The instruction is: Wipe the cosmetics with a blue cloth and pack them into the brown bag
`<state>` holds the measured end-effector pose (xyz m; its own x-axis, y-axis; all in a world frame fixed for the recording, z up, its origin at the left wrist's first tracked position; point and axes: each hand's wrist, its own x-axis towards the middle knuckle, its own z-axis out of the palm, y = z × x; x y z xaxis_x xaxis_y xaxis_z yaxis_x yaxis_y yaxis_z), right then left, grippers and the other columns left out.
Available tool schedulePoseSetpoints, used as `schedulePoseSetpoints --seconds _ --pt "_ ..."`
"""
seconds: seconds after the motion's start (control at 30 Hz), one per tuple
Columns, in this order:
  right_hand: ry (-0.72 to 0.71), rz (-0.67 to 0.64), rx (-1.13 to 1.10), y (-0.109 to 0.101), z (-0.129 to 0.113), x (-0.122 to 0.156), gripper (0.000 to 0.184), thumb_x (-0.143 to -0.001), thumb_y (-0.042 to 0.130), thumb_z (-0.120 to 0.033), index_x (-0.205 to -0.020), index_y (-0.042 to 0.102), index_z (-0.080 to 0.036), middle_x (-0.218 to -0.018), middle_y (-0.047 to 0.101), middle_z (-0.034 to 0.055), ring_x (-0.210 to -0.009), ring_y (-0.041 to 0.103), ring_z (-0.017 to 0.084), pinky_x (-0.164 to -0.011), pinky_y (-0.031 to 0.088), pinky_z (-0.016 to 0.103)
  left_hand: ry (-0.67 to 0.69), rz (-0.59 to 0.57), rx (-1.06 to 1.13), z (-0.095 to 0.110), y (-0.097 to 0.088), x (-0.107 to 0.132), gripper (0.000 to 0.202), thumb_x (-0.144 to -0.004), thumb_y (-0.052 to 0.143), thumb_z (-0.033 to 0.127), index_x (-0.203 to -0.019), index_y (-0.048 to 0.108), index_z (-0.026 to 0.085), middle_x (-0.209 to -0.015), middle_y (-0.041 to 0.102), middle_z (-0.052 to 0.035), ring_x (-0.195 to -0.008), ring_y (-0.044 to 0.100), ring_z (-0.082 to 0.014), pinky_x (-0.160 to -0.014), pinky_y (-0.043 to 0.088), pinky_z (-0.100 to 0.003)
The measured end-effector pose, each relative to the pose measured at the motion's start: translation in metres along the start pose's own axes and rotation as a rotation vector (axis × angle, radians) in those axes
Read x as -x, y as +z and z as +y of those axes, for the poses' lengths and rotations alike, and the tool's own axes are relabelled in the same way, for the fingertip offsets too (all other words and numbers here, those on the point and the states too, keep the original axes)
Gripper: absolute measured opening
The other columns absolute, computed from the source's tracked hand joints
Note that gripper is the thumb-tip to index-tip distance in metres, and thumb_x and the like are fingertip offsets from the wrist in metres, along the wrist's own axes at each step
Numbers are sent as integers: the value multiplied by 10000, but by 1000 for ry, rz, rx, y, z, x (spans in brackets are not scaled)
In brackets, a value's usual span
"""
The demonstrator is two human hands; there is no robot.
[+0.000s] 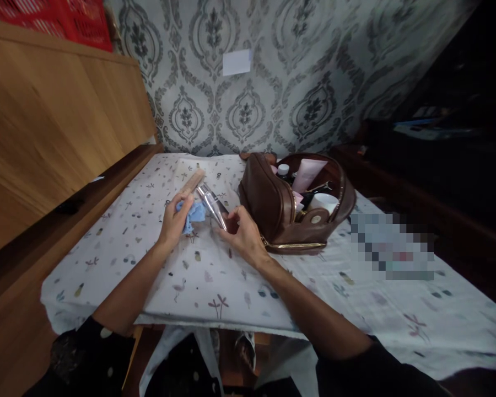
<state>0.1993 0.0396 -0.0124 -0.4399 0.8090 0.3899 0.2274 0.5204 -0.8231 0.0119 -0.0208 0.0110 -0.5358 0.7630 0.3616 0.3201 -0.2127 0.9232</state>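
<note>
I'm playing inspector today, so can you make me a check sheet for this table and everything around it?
Surface: printed tablecloth, white
Job's things: blue cloth; shiny bottle; beige item, kind unclear
Clutter: open brown bag with pink tube; pixelated patch, contents hidden
Hands: left hand grips blue cloth; right hand holds shiny bottle
Cables: nothing seen
Surroundings: patterned wall; red basket; far right too dark

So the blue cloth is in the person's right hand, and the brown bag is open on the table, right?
Not quite: the head view shows the blue cloth in the left hand, not the right hand. The brown bag is open on the table, as you said.
</note>
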Motion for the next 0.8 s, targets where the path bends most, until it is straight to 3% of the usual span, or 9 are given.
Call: schedulePoseSetpoints --seconds 0.17,0.33,0.5,0.6,0.7,0.8 --pt "-144 -21 111 -1 -3 3 265 -713 697 -225 -856 474 -237 -893 543 17 -826 539 190 -765 455 302 -83 1 77 -5 -3 -5 476 -814 635 683 -799 629 207 -659 499 42 -555 472 -97 -484 390 -206" --pt "-110 -49 72 -2 -3 2 238 -738 694 -264 -875 502 -227 -877 557 15 -787 543 183 -748 459 313 -173 -43 177 -1 -5 -7 437 -714 780 605 -732 634 194 -622 487 50 -530 450 -83 -463 373 -196" --pt "19 -118 -260 -3 0 -1 294 -841 626 -494 -904 524 -226 -764 594 -5 -715 581 175 -698 489 319 -196 -101 346 5 -8 -7 372 -710 821 526 -772 658 197 -655 546 38 -564 502 -87 -497 424 -197" --pt "211 -192 -539 -1 1 -5 416 -810 649 -617 -839 551 -214 -684 593 4 -619 599 175 -580 511 312 -212 -135 374 5 -10 -8 365 -724 817 521 -804 678 194 -650 558 35 -557 508 -88 -487 424 -201" --pt "440 -269 -787 0 -1 -7 472 -757 722 -640 -786 558 -198 -668 613 23 -591 633 183 -484 503 286 -242 -151 386 2 -10 -9 378 -724 816 531 -821 680 192 -643 567 33 -528 508 -92 -450 412 -208" --pt "507 -269 -858 0 -2 -8 503 -702 783 -630 -789 574 -181 -691 611 14 -609 637 167 -483 515 265 -230 -148 429 0 -10 -9 377 -716 826 519 -783 655 189 -619 570 41 -498 519 -87 -446 415 -206"
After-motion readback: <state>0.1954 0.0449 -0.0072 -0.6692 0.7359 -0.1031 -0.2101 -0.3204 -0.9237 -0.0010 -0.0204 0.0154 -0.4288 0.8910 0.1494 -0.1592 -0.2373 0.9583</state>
